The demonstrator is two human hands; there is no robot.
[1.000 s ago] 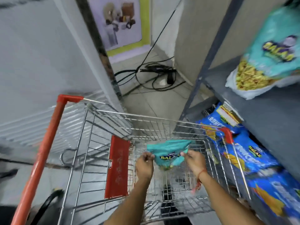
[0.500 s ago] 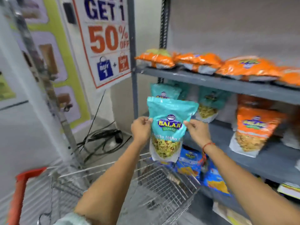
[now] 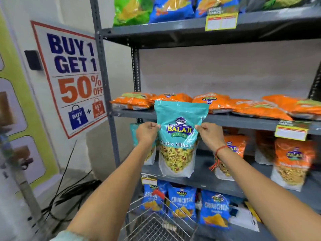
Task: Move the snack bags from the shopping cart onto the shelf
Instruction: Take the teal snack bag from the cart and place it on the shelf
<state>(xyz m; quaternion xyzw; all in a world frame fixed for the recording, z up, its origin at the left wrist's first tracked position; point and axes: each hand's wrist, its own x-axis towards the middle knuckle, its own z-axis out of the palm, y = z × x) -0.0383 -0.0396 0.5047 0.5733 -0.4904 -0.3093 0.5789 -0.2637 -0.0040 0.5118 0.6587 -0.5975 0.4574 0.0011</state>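
Note:
A teal snack bag (image 3: 179, 136) with a clear lower window hangs upright between my hands, in front of the grey metal shelf (image 3: 205, 181). My left hand (image 3: 147, 133) pinches its left edge and my right hand (image 3: 208, 134) pinches its right edge, about a third of the way down the bag. The bag's bottom hovers just above the middle shelf board. Another teal bag (image 3: 134, 134) stands behind my left hand, mostly hidden. The wire shopping cart (image 3: 156, 225) sits below my arms, only its front corner showing.
Orange snack bags lie flat on the board above (image 3: 217, 101) and stand on the middle board at right (image 3: 293, 162). Blue bags (image 3: 182, 204) fill the lower shelf. A grey upright post (image 3: 104, 84), a sale poster (image 3: 74, 75) and floor cables (image 3: 69, 193) are at left.
The teal bag rose out of the cart, held by both hands, and moved closer to the middle shelf. My view swung up from the cart to face the shelves.

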